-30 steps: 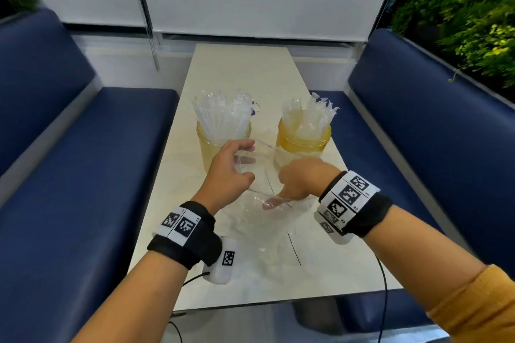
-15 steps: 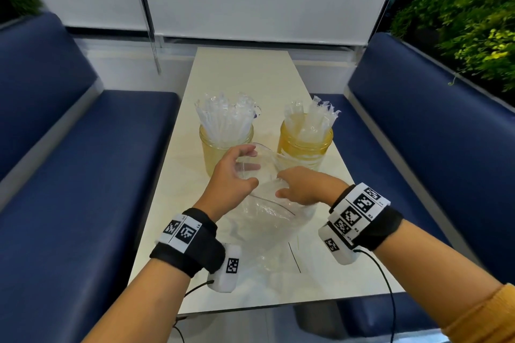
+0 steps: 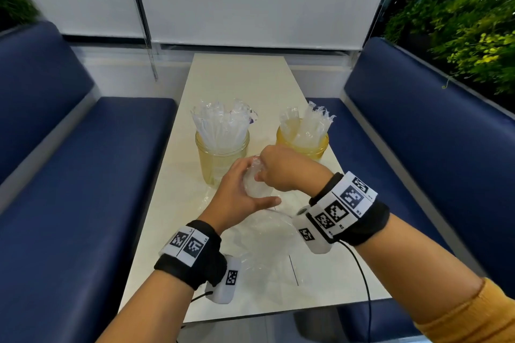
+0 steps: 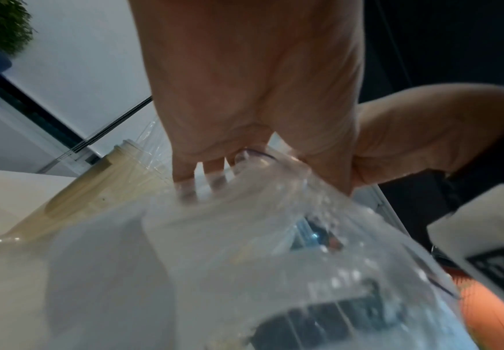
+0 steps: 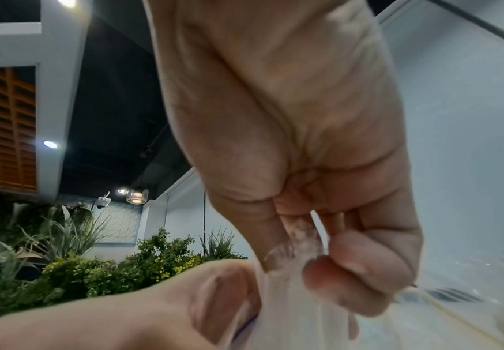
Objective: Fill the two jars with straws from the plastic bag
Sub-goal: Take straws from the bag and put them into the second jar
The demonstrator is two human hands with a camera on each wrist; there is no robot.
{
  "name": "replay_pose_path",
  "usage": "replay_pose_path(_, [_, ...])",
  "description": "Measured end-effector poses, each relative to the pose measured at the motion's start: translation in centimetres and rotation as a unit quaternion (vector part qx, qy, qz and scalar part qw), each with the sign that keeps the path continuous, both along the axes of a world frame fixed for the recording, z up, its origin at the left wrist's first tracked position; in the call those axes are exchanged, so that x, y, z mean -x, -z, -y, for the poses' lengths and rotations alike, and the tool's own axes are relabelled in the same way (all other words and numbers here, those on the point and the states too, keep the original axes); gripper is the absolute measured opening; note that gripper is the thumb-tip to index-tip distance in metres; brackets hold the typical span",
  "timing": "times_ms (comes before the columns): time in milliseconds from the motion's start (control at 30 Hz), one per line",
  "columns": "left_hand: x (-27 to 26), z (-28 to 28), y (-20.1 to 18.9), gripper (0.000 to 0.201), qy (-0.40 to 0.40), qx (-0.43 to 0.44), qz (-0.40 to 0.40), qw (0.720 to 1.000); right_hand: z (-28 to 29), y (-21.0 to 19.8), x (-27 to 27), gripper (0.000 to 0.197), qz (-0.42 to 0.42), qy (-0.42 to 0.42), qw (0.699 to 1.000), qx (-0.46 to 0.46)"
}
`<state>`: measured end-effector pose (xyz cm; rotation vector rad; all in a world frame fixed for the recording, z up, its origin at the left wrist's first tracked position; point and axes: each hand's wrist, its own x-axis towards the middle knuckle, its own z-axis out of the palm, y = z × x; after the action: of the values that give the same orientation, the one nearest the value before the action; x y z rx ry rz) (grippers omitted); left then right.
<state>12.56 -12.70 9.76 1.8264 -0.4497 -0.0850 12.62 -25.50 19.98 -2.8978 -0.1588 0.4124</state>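
Two yellowish glass jars stand side by side mid-table, each holding wrapped clear straws: the left jar (image 3: 222, 157) and the right jar (image 3: 303, 142). In front of them lies the clear plastic bag (image 3: 267, 248), its top bunched up between both hands. My left hand (image 3: 242, 195) curls round the gathered neck of the bag (image 4: 245, 213) from the left. My right hand (image 3: 281, 168) pinches the bunched top of the bag (image 5: 300, 239) between thumb and fingers from above. What the bag holds cannot be made out.
The narrow cream table (image 3: 239, 83) runs away from me between two blue benches (image 3: 83, 175) (image 3: 418, 133). Green plants (image 3: 468, 17) stand behind the right bench. A cable (image 3: 362, 281) hangs from my right wrist over the table's near edge.
Both hands have come together and gathered the bag's open mouth into a bunch, lifting it a little; earlier they held the mouth spread open.
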Motion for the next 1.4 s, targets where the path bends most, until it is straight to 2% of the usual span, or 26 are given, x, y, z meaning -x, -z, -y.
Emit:
replay_pose_path(67, [-0.1,0.1,0.1,0.071,-0.041,0.002,0.021,0.999,-0.5,-0.1,0.0,0.024,0.013,0.002,1.0,-0.008])
replay_pose_path(133, [-0.3,0.1,0.4,0.058,-0.077,0.015,0.045,0.996,-0.8,0.2,0.1,0.022,0.035,0.011,0.998,-0.055])
replay_pose_path(233, [-0.3,0.0,0.5,0.035,-0.122,0.048,0.041,0.991,-0.6,1.3,0.3,0.025,0.081,0.025,0.973,-0.214])
replay_pose_path(300, [-0.6,-0.1,0.4,0.026,-0.126,0.047,0.044,0.99,-0.7,2.4,0.6,0.044,0.103,0.012,0.949,-0.297])
replay_pose_path(367, [-0.5,0.1,-0.3,0.021,-0.116,0.036,0.04,0.992,-1.3,3.9,0.9,0.059,0.155,-0.005,0.945,-0.289])
replay_pose_path(467, [-0.6,0.4,-0.8,0.006,-0.096,-0.027,0.083,0.992,-2.5,5.8,1.0,0.056,0.281,-0.012,0.944,-0.174])
replay_pose_path(533, [-0.5,0.3,-0.8,0.009,-0.097,-0.057,0.102,0.988,-2.9,6.2,0.4,0.045,0.331,-0.003,0.934,-0.133])
replay_pose_path(667, [-0.2,0.1,-0.4,0.023,-0.077,0.005,0.042,0.996,-2.6,6.8,-0.8,0.029,0.385,-0.013,0.913,-0.134])
replay_pose_path(800, [-0.4,0.1,-0.1,0.037,-0.082,0.02,0.013,0.996,-2.5,7.2,-1.2,0.027,0.421,-0.041,0.896,-0.135])
replay_pose_path(933, [-0.6,-0.2,0.4,0.065,-0.077,0.045,-0.032,0.996,-2.1,6.6,-1.9,0.028,0.404,-0.049,0.905,-0.126])
replay_pose_path(1067, [-1.3,-1.0,1.1,0.081,-0.078,0.029,-0.043,0.996,-0.8,2.1,-2.7,0.029,0.406,-0.062,0.905,-0.11])
replay_pose_path(1167, [-1.2,-1.1,0.9,0.079,-0.069,0.042,-0.053,0.995,1.1,-3.3,-3.3,0.031,0.422,-0.066,0.899,-0.103])
replay_pose_path(1267, [-1.2,-1.1,0.5,0.077,-0.056,0.044,-0.046,0.996,3.7,-7.7,-4.4,0.035,0.467,-0.063,0.874,-0.12])
replay_pose_path(1400, [-1.5,-1.1,0.4,0.081,-0.062,0.044,-0.052,0.996,6.4,-10.5,-5.5,0.032,0.519,-0.04,0.844,-0.129])
